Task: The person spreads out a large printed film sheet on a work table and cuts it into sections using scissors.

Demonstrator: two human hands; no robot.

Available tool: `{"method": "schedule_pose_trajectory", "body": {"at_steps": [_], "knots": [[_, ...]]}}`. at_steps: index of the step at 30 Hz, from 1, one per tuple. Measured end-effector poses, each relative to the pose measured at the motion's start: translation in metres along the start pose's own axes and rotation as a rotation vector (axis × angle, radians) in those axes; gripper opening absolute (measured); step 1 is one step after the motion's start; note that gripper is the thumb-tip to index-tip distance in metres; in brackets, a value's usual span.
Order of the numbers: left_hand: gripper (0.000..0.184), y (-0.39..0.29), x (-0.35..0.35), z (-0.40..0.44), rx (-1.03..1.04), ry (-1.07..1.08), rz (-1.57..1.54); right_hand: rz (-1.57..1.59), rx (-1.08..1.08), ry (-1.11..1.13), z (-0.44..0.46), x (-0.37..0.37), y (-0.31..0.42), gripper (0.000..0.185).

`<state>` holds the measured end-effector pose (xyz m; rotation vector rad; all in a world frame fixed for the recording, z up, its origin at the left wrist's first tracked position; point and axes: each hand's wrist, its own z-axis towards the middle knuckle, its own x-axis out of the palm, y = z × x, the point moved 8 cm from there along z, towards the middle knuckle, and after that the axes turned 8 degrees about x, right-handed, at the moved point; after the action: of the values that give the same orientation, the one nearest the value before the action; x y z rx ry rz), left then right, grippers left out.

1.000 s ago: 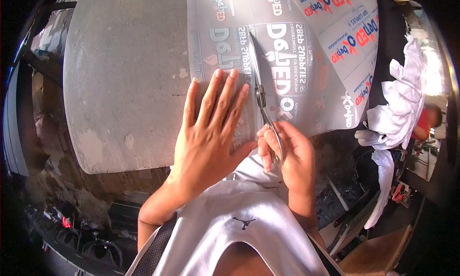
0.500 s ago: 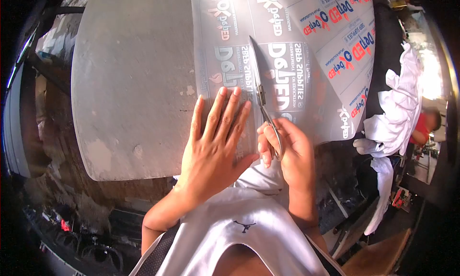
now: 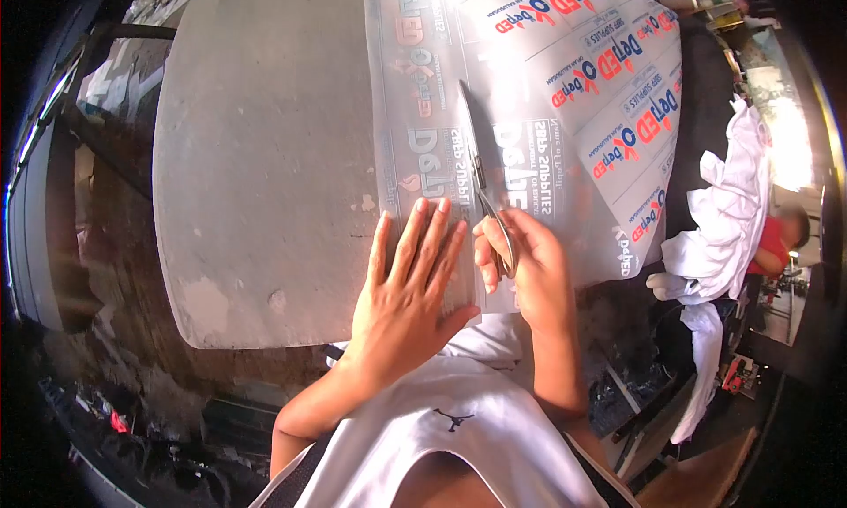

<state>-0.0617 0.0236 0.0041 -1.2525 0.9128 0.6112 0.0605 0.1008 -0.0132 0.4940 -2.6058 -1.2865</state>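
Observation:
A translucent plastic sheet [image 3: 494, 98] with printed lettering lies on the grey board [image 3: 265, 155], its right part folded over to show red and blue print. My left hand [image 3: 408, 283] rests flat on the sheet with fingers spread, left of the scissors. In my right hand [image 3: 529, 265] is a pair of metal scissors [image 3: 475, 151], fingers and thumb at the handle loops. The blades point away from me along the sheet, nearly together. I cannot tell whether the lower blade is under the plastic.
White gathered cloth [image 3: 719, 212] hangs at the right, with a person in a red top [image 3: 770, 250] behind it. A wooden board [image 3: 701, 473] is at the lower right. The grey board's rounded front edge runs before my lap.
The view has shifted slightly, so the board and sheet appear lower and further right. More of the sheet's folded-over colored print shows at the top. Both hands keep their poses.

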Motion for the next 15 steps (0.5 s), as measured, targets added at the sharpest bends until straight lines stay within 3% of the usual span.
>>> {"method": "schedule_pose_trajectory", "body": {"at_steps": [15], "knots": [[0.101, 0.001, 0.002, 0.001, 0.002, 0.038, -0.01, -0.011, -0.067, 0.023, 0.029, 0.007, 0.023, 0.03]]}}
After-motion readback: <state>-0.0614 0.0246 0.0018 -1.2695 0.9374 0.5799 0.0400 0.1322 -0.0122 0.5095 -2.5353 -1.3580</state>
